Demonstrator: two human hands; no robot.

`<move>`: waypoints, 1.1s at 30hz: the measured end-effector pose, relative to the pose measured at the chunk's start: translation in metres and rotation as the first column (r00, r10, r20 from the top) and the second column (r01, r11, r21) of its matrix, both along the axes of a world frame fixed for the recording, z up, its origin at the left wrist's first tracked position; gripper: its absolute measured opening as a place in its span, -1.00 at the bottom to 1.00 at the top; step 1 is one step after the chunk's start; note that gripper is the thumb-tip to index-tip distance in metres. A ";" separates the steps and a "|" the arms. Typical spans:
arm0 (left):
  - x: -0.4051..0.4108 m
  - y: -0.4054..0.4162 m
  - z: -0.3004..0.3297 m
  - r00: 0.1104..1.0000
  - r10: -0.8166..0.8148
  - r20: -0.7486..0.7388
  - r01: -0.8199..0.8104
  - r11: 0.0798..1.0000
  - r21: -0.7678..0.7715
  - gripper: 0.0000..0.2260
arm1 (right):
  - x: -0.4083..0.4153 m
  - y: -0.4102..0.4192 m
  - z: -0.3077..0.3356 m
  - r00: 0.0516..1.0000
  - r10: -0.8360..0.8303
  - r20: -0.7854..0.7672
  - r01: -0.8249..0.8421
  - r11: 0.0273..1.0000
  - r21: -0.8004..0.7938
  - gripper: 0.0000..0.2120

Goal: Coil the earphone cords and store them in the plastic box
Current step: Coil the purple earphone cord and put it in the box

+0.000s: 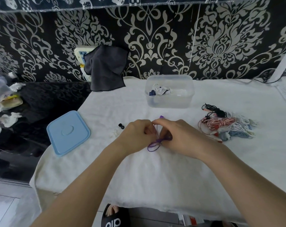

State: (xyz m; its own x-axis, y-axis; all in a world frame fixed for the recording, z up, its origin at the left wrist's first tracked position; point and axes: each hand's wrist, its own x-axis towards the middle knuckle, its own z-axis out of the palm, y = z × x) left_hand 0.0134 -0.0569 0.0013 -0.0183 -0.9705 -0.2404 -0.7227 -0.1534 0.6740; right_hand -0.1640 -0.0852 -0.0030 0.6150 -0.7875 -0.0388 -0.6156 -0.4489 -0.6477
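Purple earphone cord [153, 145] is pinched between both hands, left hand [135, 133] and right hand [176, 136].

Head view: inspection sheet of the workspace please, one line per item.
Surface: white towel-like cloth covering the table.
Job's things: clear plastic box open, coiled cords inside; blue lid lying left of the hands; purple earphone cord partly coiled.
Clutter: small black earbud tips left of the hands; dark cloth hanging at the back.
Hands: left hand and right hand both pinch the purple cord.
Cables: tangled pile of uncoiled earphones on the right.
Surroundings: patterned wall; bags and wrappers on the dark counter at left.
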 end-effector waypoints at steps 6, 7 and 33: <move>0.018 -0.012 0.006 0.984 0.124 -0.126 -0.122 0.992 0.022 -0.82 | 0.003 -0.003 -0.010 0.997 0.036 -0.074 -0.038 0.999 -0.029 -0.49; 0.019 -0.015 0.006 0.980 0.151 -0.131 -0.151 0.988 0.004 -0.83 | 0.004 -0.002 -0.012 0.994 0.043 -0.105 -0.049 0.997 -0.053 -0.48; 0.004 -0.077 0.036 0.975 0.157 -0.157 -0.186 0.963 -0.193 -0.85 | 0.060 -0.153 0.086 0.774 -0.633 -0.032 0.633 0.772 0.054 -0.90</move>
